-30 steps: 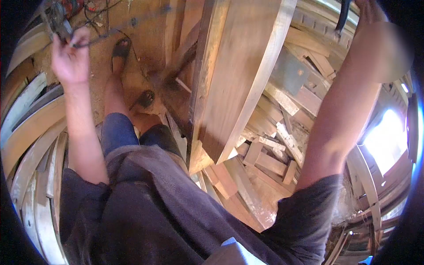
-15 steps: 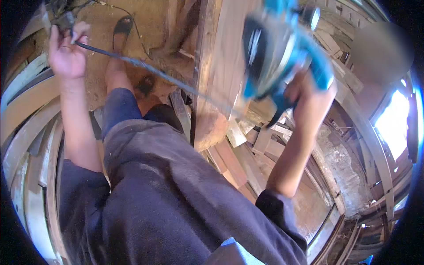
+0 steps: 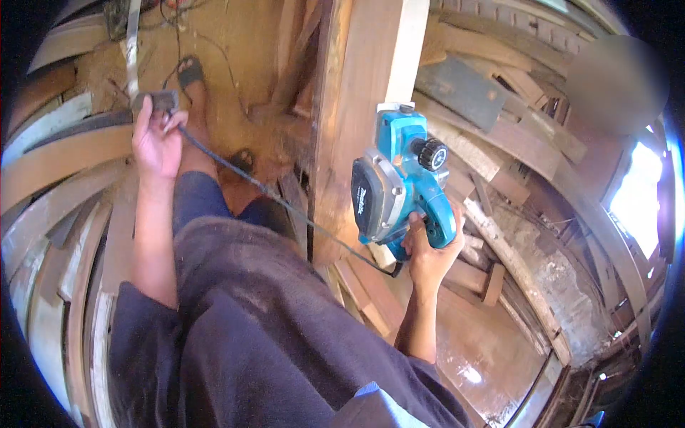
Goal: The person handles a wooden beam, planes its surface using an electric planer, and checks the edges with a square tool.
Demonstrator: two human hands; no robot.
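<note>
My right hand (image 3: 432, 253) is wrapped round the rear handle of a teal power planer (image 3: 403, 182), which has a black side cover and a black front knob. The planer is over the right edge of a long wooden board (image 3: 362, 85); whether it touches is hard to tell. A dark cord (image 3: 271, 191) runs from the planer's rear across to my left hand (image 3: 158, 146). At the left, my left hand's fingers are closed round a small dark block-like object (image 3: 163, 101), and the cord passes beside them. A pale strip rises above that object.
Wood offcuts and planks (image 3: 492, 285) lie at the right, near a grey panel (image 3: 460, 93). Curved stacked boards (image 3: 78, 167) fill the left side. Thin cables (image 3: 221, 46) cross the brown floor near my sandalled feet. A blurred round patch covers the upper right.
The planer has come into view in my right hand and moved down and left along the board. My left hand has moved right and down with the dark object.
</note>
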